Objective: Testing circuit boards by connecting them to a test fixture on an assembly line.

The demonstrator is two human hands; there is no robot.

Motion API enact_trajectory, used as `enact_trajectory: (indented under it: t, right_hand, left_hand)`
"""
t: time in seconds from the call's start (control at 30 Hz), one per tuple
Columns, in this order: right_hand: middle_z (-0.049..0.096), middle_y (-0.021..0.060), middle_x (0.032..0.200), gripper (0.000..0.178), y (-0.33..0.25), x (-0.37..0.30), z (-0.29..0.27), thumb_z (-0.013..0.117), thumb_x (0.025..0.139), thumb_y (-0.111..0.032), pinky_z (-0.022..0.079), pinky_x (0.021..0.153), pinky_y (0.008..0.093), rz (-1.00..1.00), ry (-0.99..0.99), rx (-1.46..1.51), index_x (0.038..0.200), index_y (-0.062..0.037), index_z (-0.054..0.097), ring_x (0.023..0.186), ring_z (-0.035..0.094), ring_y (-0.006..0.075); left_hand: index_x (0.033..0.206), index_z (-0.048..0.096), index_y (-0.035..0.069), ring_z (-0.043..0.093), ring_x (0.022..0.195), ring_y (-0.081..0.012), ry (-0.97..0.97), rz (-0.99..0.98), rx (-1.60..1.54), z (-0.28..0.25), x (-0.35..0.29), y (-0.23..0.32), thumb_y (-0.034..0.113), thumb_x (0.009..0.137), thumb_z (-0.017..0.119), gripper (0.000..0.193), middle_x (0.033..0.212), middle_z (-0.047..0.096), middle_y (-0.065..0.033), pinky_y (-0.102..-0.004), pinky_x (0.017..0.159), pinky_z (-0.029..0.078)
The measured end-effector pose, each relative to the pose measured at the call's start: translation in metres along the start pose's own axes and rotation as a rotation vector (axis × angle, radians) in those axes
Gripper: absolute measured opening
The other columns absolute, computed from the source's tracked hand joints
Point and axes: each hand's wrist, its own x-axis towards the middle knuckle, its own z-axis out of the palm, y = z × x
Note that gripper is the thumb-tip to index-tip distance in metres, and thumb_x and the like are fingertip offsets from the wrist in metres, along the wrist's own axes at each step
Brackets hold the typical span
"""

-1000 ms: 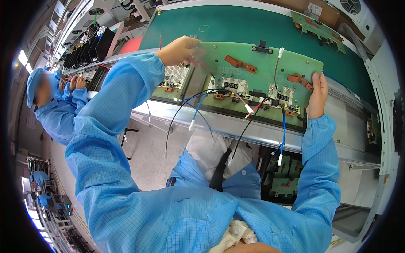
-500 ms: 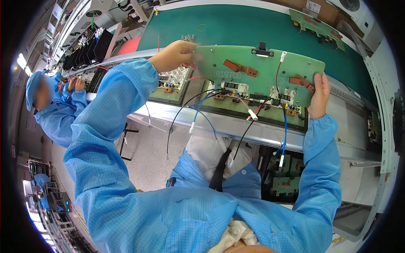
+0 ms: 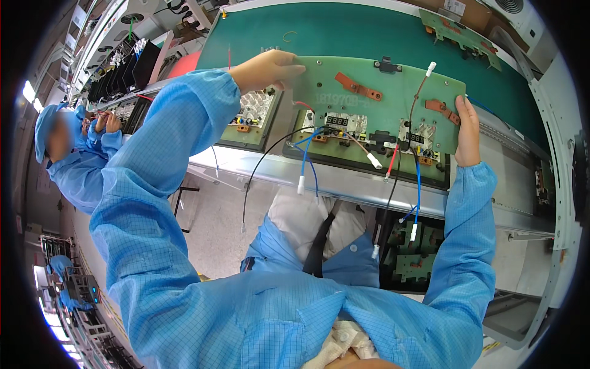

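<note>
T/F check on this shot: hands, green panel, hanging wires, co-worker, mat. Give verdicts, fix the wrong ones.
1. The left hand holds the green panel near its upper left corner. True.
2. The right hand grips a screwdriver. False: it is on the panel's right edge.
3. Two brown strips sit on the panel's visible face. True.
4. Every hanging wire is red. False: blue wires hang there too.
5. The co-worker in the blue cap is on the picture's right. False: on its left.
6. Another green board is at the far side of the green mat. True.
</note>
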Motion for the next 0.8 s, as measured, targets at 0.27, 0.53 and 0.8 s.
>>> enact_trajectory:
  t: [0.27,0.53,0.8]
  right_hand:
    - [0.06,0.0034,0.109,0.039,0.007,0.005,0.003,0.053,0.092,-0.034,0.049,0.077,0.0249,0.172,-0.003,-0.044,0.117,-0.0039,0.054,0.093,0.058,0.0102]
    - [0.062,0.0059,0.102,0.038,0.027,0.023,-0.009,0.053,0.092,-0.034,0.053,0.065,0.0249,0.266,-0.011,-0.142,0.114,-0.0039,0.056,0.078,0.062,0.0122]
    - [0.062,0.0074,0.105,0.038,0.034,0.027,-0.012,0.054,0.091,-0.034,0.054,0.064,0.0241,0.342,-0.039,-0.152,0.115,-0.0036,0.055,0.078,0.062,0.0141]
  left_hand:
    - [0.098,0.058,0.002,0.055,0.064,-0.01,-0.001,-0.098,-0.061,0.01,0.016,-0.014,0.036,0.091,0.054,0.035,0.08,0.06,-0.0032,-0.0242,0.06,0.047]
    - [0.094,0.06,0.002,0.053,0.063,-0.0115,0.016,-0.233,-0.075,0.019,0.051,-0.018,0.032,0.093,0.05,0.032,0.071,0.053,-0.0026,-0.0268,0.056,0.048]
    - [0.088,0.06,0.002,0.049,0.058,-0.0104,0.024,-0.324,-0.068,0.025,0.06,-0.044,0.033,0.093,0.051,0.033,0.067,0.049,-0.0001,-0.0257,0.054,0.047]
